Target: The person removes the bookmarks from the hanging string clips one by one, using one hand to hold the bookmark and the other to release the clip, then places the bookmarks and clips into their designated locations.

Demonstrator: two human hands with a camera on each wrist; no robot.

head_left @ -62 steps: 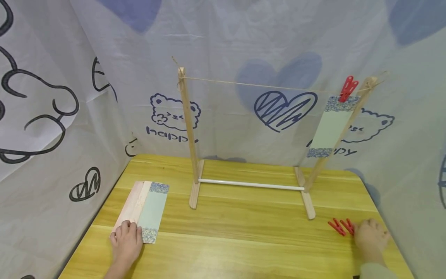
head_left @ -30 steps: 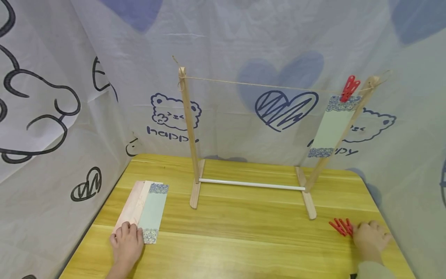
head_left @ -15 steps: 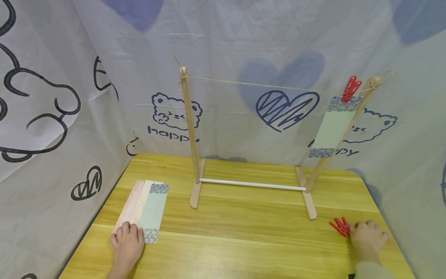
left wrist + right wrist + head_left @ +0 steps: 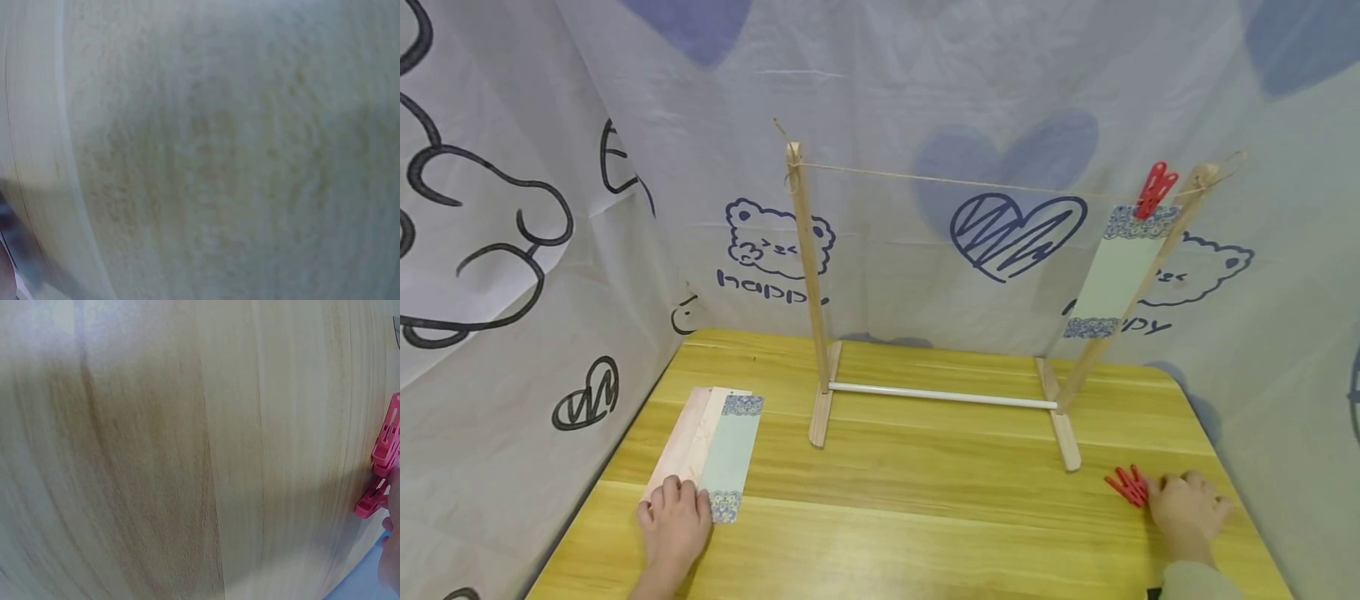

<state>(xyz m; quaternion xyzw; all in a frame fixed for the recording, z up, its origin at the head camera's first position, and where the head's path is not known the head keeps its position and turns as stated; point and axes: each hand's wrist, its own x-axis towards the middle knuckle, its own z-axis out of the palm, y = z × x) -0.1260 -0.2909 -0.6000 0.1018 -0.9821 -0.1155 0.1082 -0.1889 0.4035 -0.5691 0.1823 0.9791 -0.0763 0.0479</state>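
At the left of the table, my left hand (image 4: 675,525) rests with its fingers on the lower ends of a pink card (image 4: 681,433), a cream card (image 4: 709,429) and a pale green card (image 4: 730,450) with blue patterned ends. The cards overlap like a fan. At the right, my right hand (image 4: 1187,508) touches red clothespins (image 4: 1127,486) lying close together on the tabletop; its thumb side is against them. The right wrist view shows clothespins (image 4: 387,440) beside the fingers at its right edge. A fingertip (image 4: 5,278) barely shows in the left wrist view.
A wooden rack (image 4: 808,267) with a white crossbar (image 4: 940,396) stands at the back of the table. A string (image 4: 925,177) spans its posts. Near the right post, red clothespins (image 4: 1156,190) hold a green patterned card (image 4: 1116,279) on it. Printed cloth (image 4: 880,83) encloses the table.
My right hand has moved slightly left, and the red clothespins on the table now lie closer together. The left hand has stayed on the cards, which have barely shifted.
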